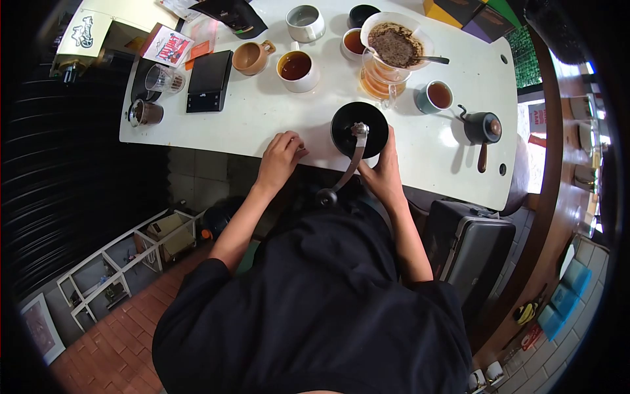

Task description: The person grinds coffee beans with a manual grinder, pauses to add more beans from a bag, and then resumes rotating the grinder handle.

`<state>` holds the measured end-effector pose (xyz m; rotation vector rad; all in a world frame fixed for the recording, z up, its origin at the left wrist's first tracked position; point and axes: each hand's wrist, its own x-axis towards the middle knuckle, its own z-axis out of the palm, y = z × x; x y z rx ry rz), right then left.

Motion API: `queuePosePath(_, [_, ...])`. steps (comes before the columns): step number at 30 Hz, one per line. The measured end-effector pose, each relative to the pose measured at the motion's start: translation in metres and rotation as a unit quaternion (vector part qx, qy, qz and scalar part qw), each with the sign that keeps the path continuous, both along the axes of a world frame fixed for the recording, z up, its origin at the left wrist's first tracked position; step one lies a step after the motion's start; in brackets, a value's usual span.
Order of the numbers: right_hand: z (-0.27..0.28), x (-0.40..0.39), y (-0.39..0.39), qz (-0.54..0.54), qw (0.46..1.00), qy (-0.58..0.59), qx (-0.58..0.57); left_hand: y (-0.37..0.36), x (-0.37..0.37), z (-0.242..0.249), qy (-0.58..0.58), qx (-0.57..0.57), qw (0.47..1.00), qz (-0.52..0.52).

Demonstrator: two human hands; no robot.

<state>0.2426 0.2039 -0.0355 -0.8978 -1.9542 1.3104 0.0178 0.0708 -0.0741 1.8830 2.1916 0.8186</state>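
Observation:
A manual coffee grinder (341, 133) with a black bowl-shaped hopper stands near the front edge of the table. Its metal crank reaches over the rim toward my body and ends in a dark knob (326, 197). My right hand (384, 172) grips the grinder's right side, its fingers partly hidden behind the body. Some bits of coffee show around the crank's centre. Left of the grinder, my left hand (281, 157) rests at the table edge with loosely bent fingers and nothing in it.
On the white table (262, 118) stand a black scale (209, 82), a brown cup (251, 59), a white mug of dark liquid (298, 71), a dripper with wet coffee grounds (396, 46), a teal cup (434, 97), a small kettle (483, 128) and a glass of coffee (146, 113).

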Motion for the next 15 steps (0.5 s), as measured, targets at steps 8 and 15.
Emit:
queuePosePath(8, [0.002,0.027,-0.006,-0.023,0.999,0.002,0.03,0.006,0.007,0.004,0.037,-0.015,0.999,0.001])
queuePosePath(15, [0.002,0.057,-0.008,-0.058,0.998,0.018,0.005,0.027,0.014,0.062,-0.154,0.076,0.982,0.078])
